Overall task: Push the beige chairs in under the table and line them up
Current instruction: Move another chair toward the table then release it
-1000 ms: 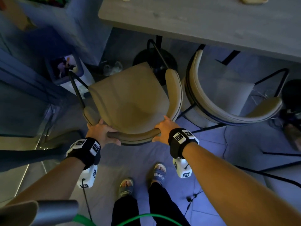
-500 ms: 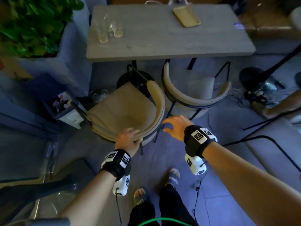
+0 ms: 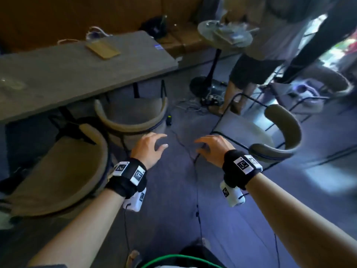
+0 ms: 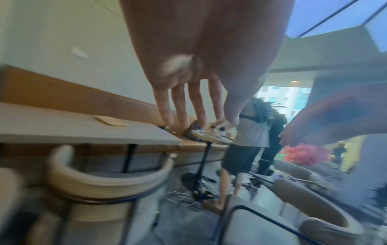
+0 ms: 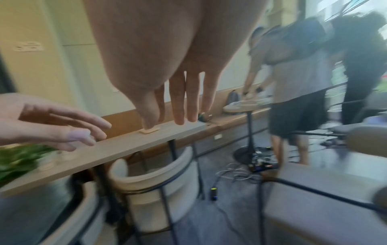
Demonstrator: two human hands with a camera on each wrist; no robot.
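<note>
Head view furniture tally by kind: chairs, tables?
Beige chairs: 3 (left chair, middle chair, right chair)
Tables: 2 (rectangular table, round pedestal table)
Total: 5
The blurred curved shape at far right may be a fourth chair. It is too blurred to tell, so it is not counted.

You are lifting your left hand (image 3: pixel 149 149) and right hand (image 3: pixel 213 148) clear of the near beige chair (image 3: pixel 58 171), fingers loosening, and turning rightward toward a third chair (image 3: pixel 278 136).
</note>
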